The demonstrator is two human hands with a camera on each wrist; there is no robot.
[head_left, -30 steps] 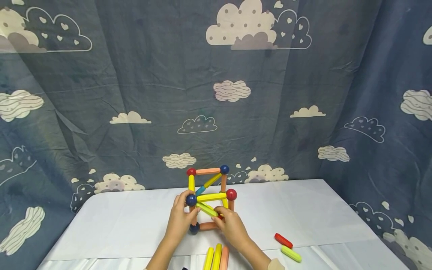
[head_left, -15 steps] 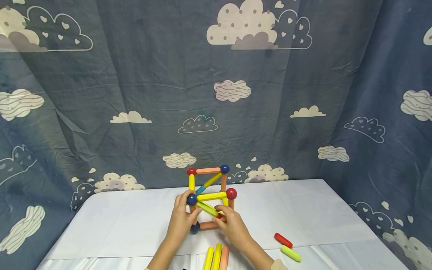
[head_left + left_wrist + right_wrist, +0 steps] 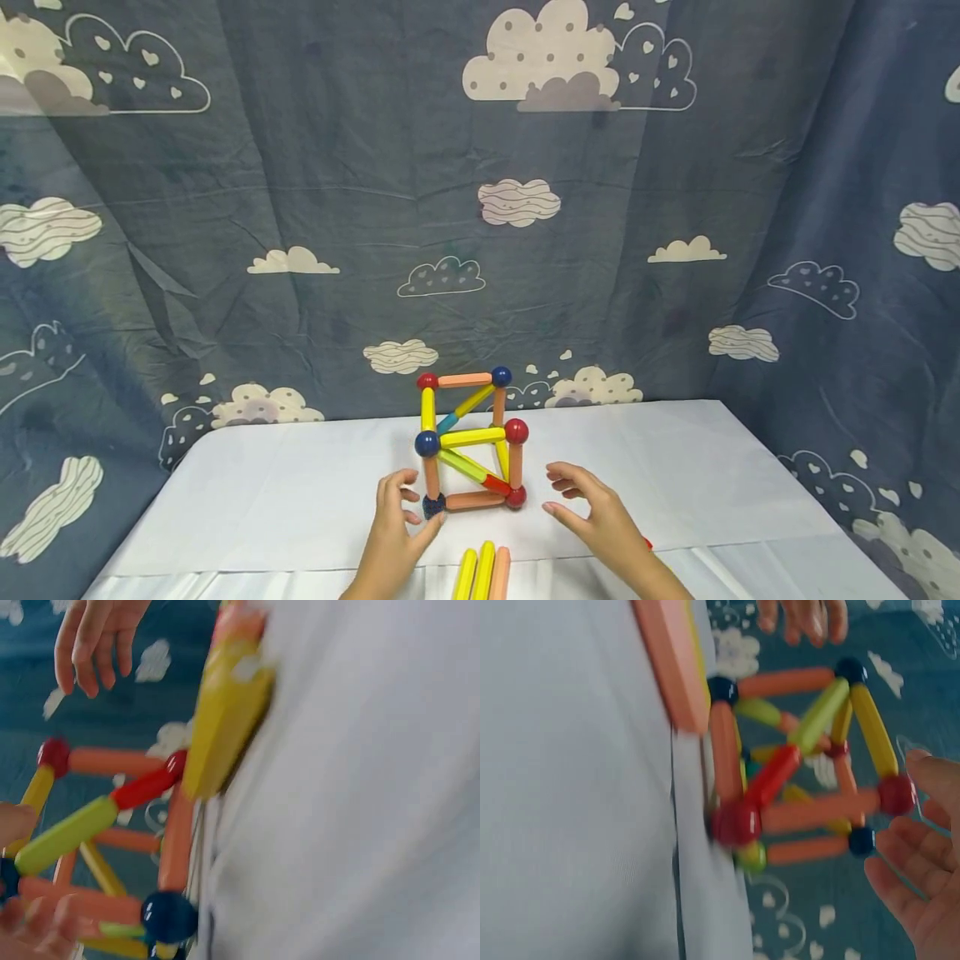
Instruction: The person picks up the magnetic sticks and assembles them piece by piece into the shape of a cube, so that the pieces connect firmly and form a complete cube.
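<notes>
A cube-shaped frame of magnetic building sticks and balls stands on the white table. Across its front face runs a diagonal of a lime stick and a short red stick, from the upper blue ball down to the lower red ball. My left hand is beside the lower dark blue ball, fingers loosely bent around nothing, thumb tip close to that ball. Off to the frame's right, my right hand hovers with fingers apart and holds nothing; the right wrist view shows its fingers spread near another red ball.
Two yellow sticks and an orange stick lie side by side at the table's front. A loose red stick barely shows behind my right wrist. A dark cloud-patterned cloth hangs behind the white table.
Both hands have let go of the frame. The left moved down and slightly left, the right moved away to the right, uncovering the diagonal's red end. My right arm now covers the loose lime stick.
</notes>
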